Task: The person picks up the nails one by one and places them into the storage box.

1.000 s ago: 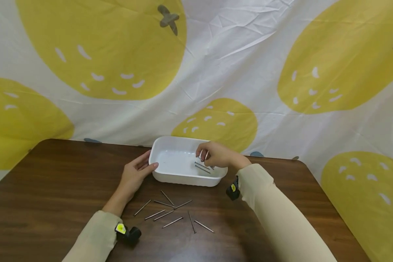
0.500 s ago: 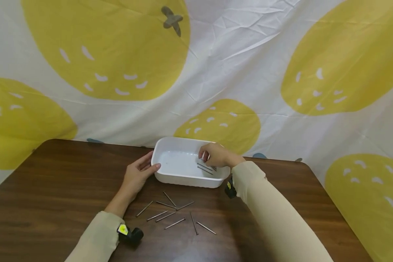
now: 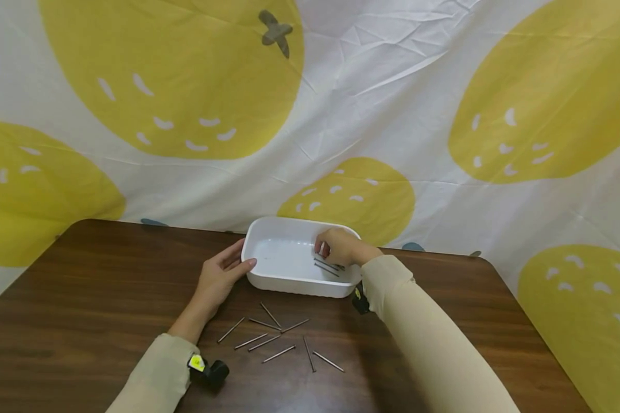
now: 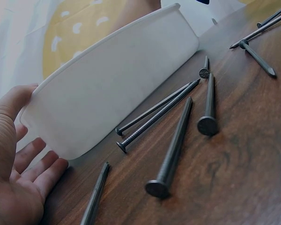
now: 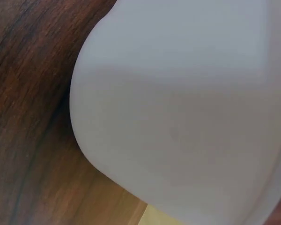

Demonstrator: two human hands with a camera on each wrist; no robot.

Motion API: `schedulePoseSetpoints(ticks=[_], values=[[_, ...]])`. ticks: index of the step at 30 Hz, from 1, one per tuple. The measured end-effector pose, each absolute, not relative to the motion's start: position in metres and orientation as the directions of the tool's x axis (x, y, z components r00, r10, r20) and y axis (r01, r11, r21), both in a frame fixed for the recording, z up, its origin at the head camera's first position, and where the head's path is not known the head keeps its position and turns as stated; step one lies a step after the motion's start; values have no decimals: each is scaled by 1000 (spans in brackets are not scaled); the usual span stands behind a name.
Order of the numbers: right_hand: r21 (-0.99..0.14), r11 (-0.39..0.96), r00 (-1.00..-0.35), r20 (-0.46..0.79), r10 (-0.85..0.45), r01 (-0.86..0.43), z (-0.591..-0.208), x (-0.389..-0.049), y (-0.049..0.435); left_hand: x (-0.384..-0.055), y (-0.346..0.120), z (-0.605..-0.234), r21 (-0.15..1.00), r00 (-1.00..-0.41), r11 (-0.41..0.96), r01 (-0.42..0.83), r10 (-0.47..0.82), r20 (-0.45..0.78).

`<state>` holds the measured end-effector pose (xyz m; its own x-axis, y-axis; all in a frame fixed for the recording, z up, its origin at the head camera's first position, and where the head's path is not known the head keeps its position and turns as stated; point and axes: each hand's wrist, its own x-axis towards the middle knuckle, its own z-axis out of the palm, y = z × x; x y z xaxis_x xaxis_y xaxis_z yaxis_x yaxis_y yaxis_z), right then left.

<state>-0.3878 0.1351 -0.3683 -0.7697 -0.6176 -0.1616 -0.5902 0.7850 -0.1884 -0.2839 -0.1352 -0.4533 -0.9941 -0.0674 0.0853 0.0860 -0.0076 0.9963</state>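
Note:
A white rectangular plastic container [image 3: 284,284] stands on the table, with several nails [image 3: 326,269] lying in its right part. My left hand [image 3: 219,281] grips its left end, thumb on the rim and fingers against the outside; the left wrist view shows this hand [image 4: 18,164] close up. Inside the container, above the nails, is my right hand [image 3: 341,245] with bent fingers. Whether a nail is between those fingertips cannot be made out. In the right wrist view the container's wall [image 5: 173,117] fills most of the picture and the hand is hidden.
Several loose steel nails [image 3: 278,354] lie scattered on the dark wooden table [image 3: 108,298], in front of the container. Behind the table hangs a white cloth [image 3: 372,97] with big yellow fruit prints. Wrist cameras [image 3: 212,373] sit on both sleeves.
My right hand has sunk slightly lower into the container, and its forearm has shifted left. The left hand keeps its grip. The whole view has drifted a little.

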Motion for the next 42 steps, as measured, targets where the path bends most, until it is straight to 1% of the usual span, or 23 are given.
schedulePoseSetpoints(ticks=[9,18,22,25,31,38,42], values=[[-155,789,-771,-167,-614,-594,-372,-389,134,-283,-136,-455,996,-994,12,86,-67,87],[-142,797,-776,-181,-604,-587,-373,-390,136,-286,-135,-454,996,-995,7,84,-55,84],[-144,788,-769,-172,-616,-599,-370,-388,137,-286,-133,-454,997,-996,5,76,-54,76],[-171,759,-745,-149,-650,-628,-362,-385,138,-285,-133,-455,997,-996,0,72,-60,72],[-206,696,-695,-91,-713,-688,-334,-374,140,-288,-134,-456,996,-995,4,88,-55,88],[-235,694,-689,-119,-715,-680,-308,-352,145,-290,-136,-459,997,-996,18,80,-48,81],[-219,658,-657,-86,-749,-720,-301,-335,150,-289,-135,-459,996,-995,19,90,-45,91]])
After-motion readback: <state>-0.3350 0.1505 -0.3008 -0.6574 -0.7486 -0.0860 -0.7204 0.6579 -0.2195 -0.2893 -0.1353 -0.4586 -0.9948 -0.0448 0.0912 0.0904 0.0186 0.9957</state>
